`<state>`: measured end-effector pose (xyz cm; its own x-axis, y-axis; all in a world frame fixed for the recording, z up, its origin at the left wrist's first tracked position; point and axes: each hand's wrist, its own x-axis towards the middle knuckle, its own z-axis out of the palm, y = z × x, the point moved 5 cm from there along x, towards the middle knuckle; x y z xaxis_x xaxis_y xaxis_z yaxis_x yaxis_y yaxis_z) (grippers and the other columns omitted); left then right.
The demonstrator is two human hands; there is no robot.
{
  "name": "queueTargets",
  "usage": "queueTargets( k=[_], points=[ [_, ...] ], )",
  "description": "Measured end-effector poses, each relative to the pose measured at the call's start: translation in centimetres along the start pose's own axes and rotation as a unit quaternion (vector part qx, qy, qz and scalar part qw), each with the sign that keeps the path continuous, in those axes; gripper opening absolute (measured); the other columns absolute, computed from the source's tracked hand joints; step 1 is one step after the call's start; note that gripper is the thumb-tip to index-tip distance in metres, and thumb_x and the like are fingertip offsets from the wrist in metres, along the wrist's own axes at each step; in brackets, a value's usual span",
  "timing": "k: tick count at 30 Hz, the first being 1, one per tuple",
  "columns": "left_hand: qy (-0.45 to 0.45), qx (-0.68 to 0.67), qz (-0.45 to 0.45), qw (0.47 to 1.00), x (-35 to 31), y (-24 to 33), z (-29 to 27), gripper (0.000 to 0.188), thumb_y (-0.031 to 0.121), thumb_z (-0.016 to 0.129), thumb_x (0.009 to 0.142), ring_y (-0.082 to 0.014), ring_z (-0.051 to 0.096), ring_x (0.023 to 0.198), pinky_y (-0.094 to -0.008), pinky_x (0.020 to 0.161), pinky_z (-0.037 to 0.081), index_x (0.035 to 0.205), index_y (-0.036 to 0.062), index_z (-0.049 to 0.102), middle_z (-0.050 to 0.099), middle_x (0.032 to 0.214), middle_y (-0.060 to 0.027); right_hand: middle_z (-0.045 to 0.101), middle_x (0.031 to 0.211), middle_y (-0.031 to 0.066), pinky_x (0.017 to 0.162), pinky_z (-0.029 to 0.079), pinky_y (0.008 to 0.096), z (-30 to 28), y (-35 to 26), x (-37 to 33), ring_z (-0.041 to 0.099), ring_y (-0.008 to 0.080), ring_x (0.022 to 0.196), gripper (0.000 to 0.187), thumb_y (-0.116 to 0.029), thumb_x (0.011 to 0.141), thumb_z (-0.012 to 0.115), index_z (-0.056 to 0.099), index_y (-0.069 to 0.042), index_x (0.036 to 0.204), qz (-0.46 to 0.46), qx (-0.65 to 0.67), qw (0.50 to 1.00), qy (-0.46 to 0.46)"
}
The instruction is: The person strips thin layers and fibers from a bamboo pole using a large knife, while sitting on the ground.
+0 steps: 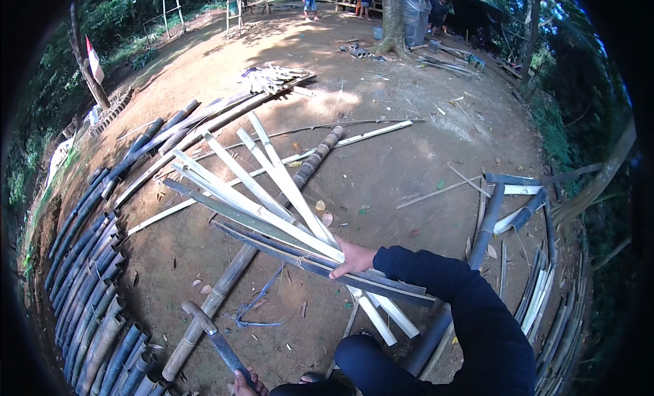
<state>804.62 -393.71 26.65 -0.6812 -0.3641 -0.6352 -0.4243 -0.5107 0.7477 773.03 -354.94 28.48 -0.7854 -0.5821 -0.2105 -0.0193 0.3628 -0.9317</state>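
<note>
My right hand is closed round a fanned bunch of split bamboo strips, pale on the inside and dark on the outside. They spread away to the far left, and their short ends stick out below my wrist. At the bottom edge my left hand has its fingers closed at the near end of a machete. Its brown, hooked, handle-like end points away from me, and the grey blade-like part runs down to my fingers. Part of this hand is cut off by the frame.
A bamboo pole lies across the ground under the strips. Split dark bamboo pieces are stacked at left. A blue cord lies near the machete. Bamboo frame stands at right. Far back are a tree trunk and several people.
</note>
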Motion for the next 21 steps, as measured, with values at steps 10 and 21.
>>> queueTargets(
  k=[10,21],
  points=[
    [-0.117,-0.031,0.084,0.989,12.7,-4.0,6.1,0.040,0.046,0.044,0.103,-0.0053,0.034,0.048,-0.0215,0.039,0.028,0.107,0.0075,0.055,0.046,0.073,0.0025,0.046,0.135,0.0394,0.107,0.042,0.0390,4.1,25.2,2.5,0.052,0.0422,0.125,0.127,-0.043,0.064,0.087,0.008,0.014,0.147,0.167,-0.280,0.945,0.004],
    [-0.122,0.011,-0.039,0.992,10.5,-6.3,4.1,0.042,0.044,0.042,0.105,-0.0061,0.034,0.049,-0.0220,0.042,0.030,0.108,0.0047,0.056,0.045,0.073,0.0015,0.037,0.147,0.0333,0.114,0.034,0.0437,10.0,39.0,-0.2,0.042,0.0425,0.135,0.124,-0.041,0.066,0.087,0.010,0.006,0.152,0.270,-0.281,0.920,0.028]
  ],
)
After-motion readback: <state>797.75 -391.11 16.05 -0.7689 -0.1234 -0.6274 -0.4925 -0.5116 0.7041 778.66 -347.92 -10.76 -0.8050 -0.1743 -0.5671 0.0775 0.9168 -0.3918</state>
